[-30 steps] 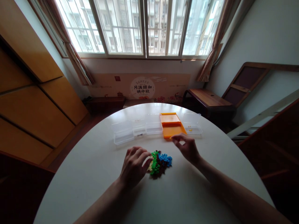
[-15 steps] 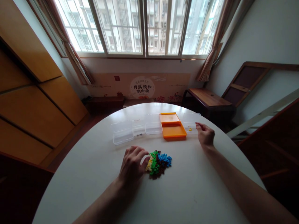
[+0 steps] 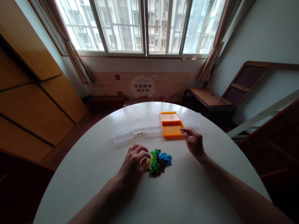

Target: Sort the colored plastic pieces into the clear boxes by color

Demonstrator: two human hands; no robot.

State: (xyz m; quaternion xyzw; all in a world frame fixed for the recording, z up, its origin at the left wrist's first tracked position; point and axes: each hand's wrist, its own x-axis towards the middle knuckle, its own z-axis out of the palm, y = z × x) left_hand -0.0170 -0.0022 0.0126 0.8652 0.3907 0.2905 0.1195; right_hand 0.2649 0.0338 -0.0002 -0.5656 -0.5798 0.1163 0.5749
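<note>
Bricks (image 3: pixel 159 161), heaped in several colours, are sitting mid-table on the round white table (image 3: pixel 93 174), left hand (image 3: pixel 135 163) pressing their nine o'clock side, fingers curled. Right hand (image 3: pixel 194 142) is hovering loosely curled, holding nothing visible, near the orange tray (image 3: pixel 172 130) at twelve o'clock, under the windows (image 3: pixel 140 26).

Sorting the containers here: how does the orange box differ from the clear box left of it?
The orange box is opaque and coloured; the clear box is see-through. The orange box reaches nearer the right hand; the clear box sits further left. Both lie open on the white table, side by side.
</note>
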